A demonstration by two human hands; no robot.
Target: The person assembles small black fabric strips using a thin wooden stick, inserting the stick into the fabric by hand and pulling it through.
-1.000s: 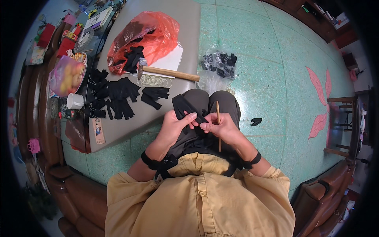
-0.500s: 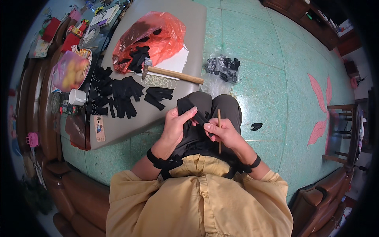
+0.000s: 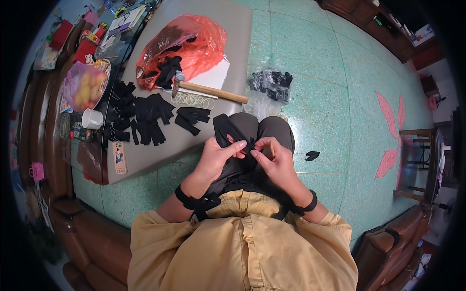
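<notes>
Over my knees, my left hand [image 3: 217, 156] grips a strip of black cloth [image 3: 225, 128], its wide end standing up past the fingers. My right hand [image 3: 277, 164] pinches the narrow end of that cloth close to the left fingertips. A thin wooden stick [image 3: 272, 150] is tucked in the right hand, mostly hidden by its fingers. To the left, on a grey padded bench, lie bundles of black cloth pieces [image 3: 151, 112] and a smaller bundle [image 3: 192, 119] nearer my knee. Pale rubber bands [image 3: 194, 101] lie by the wooden-handled hammer [image 3: 213, 92].
A red plastic bag [image 3: 194, 48] with black pieces sits on the bench [image 3: 233, 29] over white paper. A clear bag of black pieces [image 3: 271, 85] lies on the green floor beyond my knees, a small black scrap [image 3: 312, 155] to the right. A white mug [image 3: 92, 119] stands far left.
My right hand has moved in toward the left and now pinches the cloth nearer the left fingers. The wooden stick has tipped and shows less. The cloth's wide end has spread upward.
</notes>
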